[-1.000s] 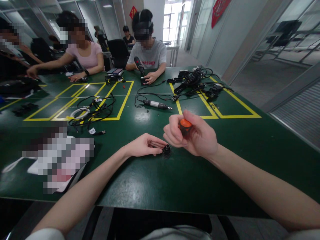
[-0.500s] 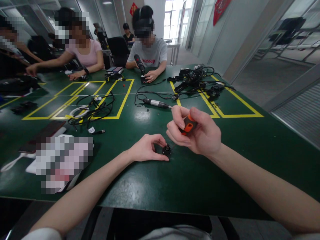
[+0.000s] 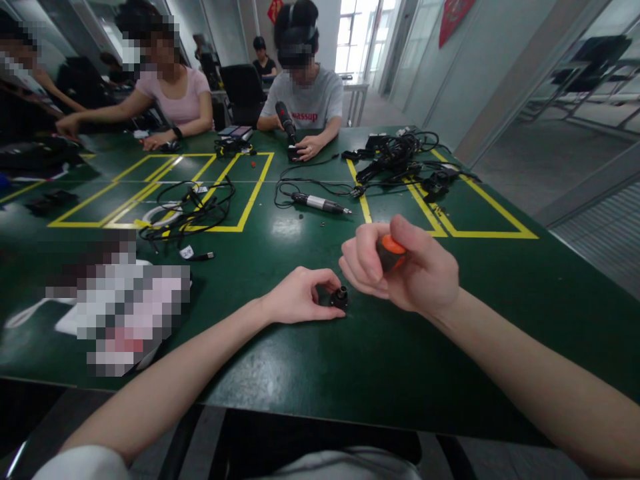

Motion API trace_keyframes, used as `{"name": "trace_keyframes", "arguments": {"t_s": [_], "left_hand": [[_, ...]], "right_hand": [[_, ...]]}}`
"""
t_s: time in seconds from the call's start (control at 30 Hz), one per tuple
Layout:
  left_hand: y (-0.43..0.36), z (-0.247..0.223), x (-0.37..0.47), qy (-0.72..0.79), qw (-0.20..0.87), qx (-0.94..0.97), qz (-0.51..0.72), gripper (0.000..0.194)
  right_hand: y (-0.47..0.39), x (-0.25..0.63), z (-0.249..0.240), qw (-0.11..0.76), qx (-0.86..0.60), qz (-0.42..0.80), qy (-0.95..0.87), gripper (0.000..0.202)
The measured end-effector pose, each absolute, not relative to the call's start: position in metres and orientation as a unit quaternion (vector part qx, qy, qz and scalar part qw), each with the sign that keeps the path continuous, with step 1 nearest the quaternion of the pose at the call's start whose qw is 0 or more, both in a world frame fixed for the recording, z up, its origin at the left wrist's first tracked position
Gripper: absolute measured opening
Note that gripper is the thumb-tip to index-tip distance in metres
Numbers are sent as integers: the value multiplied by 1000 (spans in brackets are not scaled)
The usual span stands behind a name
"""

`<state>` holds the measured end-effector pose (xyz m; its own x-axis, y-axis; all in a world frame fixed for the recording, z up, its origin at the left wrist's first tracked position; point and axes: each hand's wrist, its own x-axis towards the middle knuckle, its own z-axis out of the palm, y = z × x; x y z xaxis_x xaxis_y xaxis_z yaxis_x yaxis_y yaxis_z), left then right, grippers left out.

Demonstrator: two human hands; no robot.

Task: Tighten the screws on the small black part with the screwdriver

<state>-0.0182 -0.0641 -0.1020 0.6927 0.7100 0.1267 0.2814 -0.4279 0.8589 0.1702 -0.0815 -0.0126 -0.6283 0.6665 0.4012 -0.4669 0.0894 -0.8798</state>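
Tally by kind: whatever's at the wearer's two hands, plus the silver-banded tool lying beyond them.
Orange-and-grey handle, in the right hand: 1
Small black cylindrical part, between thumb and fingers of the left hand: 1
Black-and-silver electric screwdriver, lying on the green table: 1
Total: 3

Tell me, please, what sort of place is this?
Probably an electronics workroom: a green table marked with yellow tape, tangled black cables, and a corded pen-shaped tool suggest it.
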Motion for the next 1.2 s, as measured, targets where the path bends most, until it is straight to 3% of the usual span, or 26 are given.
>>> {"name": "trace_keyframes", "arguments": {"t_s": [0.3, 0.5, 0.63, 1.03, 1.2], "left_hand": [[-64, -97, -16, 314, 447, 799, 249, 27], [-63, -98, -15, 335, 467, 785, 232, 30], [-63, -102, -16, 331, 517, 749, 250, 39], [-63, -100, -17, 325, 492, 770, 243, 37], [-63, -100, -17, 321, 486, 776, 242, 33]], "right_hand": [[-82, 169, -13, 402, -77, 695, -592, 63], [-83, 173, -15, 414, -50, 707, -572, 44], [-83, 173, -14, 415, -79, 694, -583, 42], [-80, 170, -13, 421, -95, 684, -588, 67], [-80, 171, -17, 425, -41, 678, -598, 53]]}}
